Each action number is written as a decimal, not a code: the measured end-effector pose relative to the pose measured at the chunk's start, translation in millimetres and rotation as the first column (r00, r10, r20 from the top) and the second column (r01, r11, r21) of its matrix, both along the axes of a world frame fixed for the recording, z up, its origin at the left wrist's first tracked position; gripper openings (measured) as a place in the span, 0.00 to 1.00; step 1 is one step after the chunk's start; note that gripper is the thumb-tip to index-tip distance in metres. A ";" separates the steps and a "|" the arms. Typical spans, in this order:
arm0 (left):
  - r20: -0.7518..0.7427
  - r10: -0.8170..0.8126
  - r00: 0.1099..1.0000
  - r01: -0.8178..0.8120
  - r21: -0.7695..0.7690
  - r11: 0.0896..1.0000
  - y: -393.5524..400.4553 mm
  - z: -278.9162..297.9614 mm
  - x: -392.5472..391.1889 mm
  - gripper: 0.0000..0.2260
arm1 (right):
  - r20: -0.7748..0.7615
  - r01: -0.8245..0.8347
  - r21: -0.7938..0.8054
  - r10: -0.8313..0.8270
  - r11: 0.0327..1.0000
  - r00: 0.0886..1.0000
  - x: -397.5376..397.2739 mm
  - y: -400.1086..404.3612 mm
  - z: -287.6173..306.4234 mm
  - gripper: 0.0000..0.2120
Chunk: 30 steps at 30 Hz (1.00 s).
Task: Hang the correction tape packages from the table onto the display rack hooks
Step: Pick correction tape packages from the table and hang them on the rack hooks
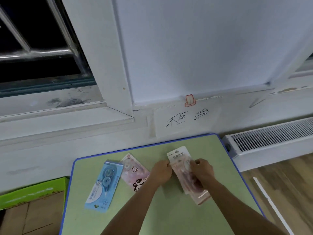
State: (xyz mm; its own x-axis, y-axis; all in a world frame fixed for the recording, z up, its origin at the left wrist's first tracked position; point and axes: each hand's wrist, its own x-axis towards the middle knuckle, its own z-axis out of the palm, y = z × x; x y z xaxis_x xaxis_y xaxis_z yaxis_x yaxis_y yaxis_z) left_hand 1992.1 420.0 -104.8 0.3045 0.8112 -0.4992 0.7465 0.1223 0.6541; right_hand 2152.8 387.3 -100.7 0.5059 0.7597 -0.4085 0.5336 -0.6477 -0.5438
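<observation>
The person's 2 forearms are bare to the frame's lower edge; the left hand and right hand are bare.

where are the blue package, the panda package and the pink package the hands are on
blue package (pixel 104 184), head view, on the middle of its card
panda package (pixel 135 173), head view, on its printed face
pink package (pixel 179 156), head view, on its upper card above the hands

Three correction tape packs, none hung yet

Blue pack lies flat at the left of the green table, panda-print pink pack just beside it, and a pale pink pack is held tilted in both hands further right.
</observation>
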 end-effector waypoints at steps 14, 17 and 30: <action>0.550 0.360 0.753 0.124 -0.657 0.744 -47.5 38.4 105.8 0.20 | -0.612 0.356 0.155 -0.193 0.922 0.767 69.6 -82.5 51.3 0.19; 0.607 0.295 0.737 0.185 -0.603 0.776 -75.1 57.3 133.9 0.06 | -0.648 0.517 0.223 -0.271 0.826 0.712 103.8 -127.3 56.5 0.21; 0.659 -0.109 0.744 0.494 -0.432 0.755 -341.3 97.5 299.0 0.08 | -0.571 0.836 0.387 -0.610 0.390 0.549 225.9 -474.6 86.8 0.26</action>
State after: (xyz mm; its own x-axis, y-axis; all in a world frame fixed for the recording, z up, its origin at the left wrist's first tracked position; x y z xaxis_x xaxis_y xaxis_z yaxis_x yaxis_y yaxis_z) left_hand 2291.1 78.7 -7.3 0.8517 0.2559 -0.4572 0.3215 0.4338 0.8417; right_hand 2378.7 -87.2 -13.9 0.9181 0.2692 -0.2908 -0.2411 -0.2028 -0.9491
